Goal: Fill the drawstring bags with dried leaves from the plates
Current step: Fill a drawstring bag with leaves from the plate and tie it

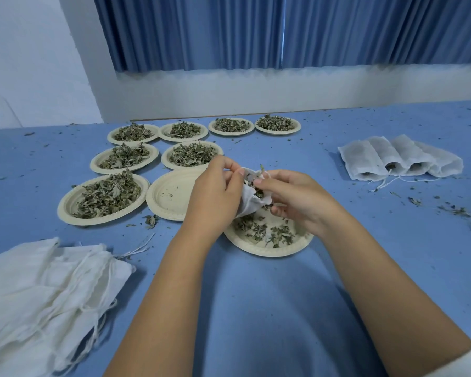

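Observation:
A small white drawstring bag [249, 200] hangs above a nearly bare paper plate [269, 247] with a thin scatter of dried leaves. My left hand [216, 191] grips the bag's left side and holds its mouth apart. My right hand [294, 197] pinches the bag's right rim, with dried leaves [256, 186] between its fingers at the mouth. Part of the bag is hidden behind my left hand.
Several plates heaped with dried leaves [106, 195] stand at the left and back, beside one bare plate [169, 195]. Unfilled white bags [41, 292] lie piled at the lower left. Filled bags [392, 159] lie in a row at the right. Leaf crumbs dot the blue table [256, 308].

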The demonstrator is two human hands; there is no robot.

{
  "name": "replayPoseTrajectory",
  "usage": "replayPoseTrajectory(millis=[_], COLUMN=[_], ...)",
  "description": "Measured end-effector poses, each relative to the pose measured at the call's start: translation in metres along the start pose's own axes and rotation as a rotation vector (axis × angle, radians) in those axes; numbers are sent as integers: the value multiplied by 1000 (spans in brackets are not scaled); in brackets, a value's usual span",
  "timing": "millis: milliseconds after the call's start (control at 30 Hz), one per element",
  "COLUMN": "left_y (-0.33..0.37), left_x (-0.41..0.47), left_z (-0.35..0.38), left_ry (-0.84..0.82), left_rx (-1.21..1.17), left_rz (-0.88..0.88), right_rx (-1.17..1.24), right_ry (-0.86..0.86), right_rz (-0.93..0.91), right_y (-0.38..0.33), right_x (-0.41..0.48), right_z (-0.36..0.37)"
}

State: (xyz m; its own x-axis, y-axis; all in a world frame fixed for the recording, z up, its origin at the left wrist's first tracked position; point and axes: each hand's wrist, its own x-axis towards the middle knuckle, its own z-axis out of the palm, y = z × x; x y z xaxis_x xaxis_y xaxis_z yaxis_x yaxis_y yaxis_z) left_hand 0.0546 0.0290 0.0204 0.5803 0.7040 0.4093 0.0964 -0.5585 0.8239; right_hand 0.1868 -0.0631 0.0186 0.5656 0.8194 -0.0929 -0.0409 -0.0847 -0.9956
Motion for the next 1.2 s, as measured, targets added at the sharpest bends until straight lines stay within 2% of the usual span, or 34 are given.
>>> replayPoseTrajectory(millis=[200,400,567,633,800,933,1067,1200], left_y=[0,1,5,5,5,6,6,6], left_x=[-1,0,-1,-1,-1,-3,-5,-3], left_z=[2,0,-2,-3,-1,3,7,5], left_ry=[-14,15,41,43,37,-18,-14,51], left_rx=[-19,-44,-47,-60,-57,42,109,19], left_rz=[1,-43,-61,-63,-42,8,40,-19], right_rx=[-16,-202,-388,-459,-690,-822,-801,-710], right_ry=[-30,249,347,335,239,208,260,206], right_rz=[-59,-494,-692,-760,-651,-571,-581,-582], right_y=[-5,-3,-2,-1,3,3,-1,-4], right_x=[-6,-8,-11,-12,-9,-8,-11,-13], right_z=[6,6,9,10,8,4,2,2])
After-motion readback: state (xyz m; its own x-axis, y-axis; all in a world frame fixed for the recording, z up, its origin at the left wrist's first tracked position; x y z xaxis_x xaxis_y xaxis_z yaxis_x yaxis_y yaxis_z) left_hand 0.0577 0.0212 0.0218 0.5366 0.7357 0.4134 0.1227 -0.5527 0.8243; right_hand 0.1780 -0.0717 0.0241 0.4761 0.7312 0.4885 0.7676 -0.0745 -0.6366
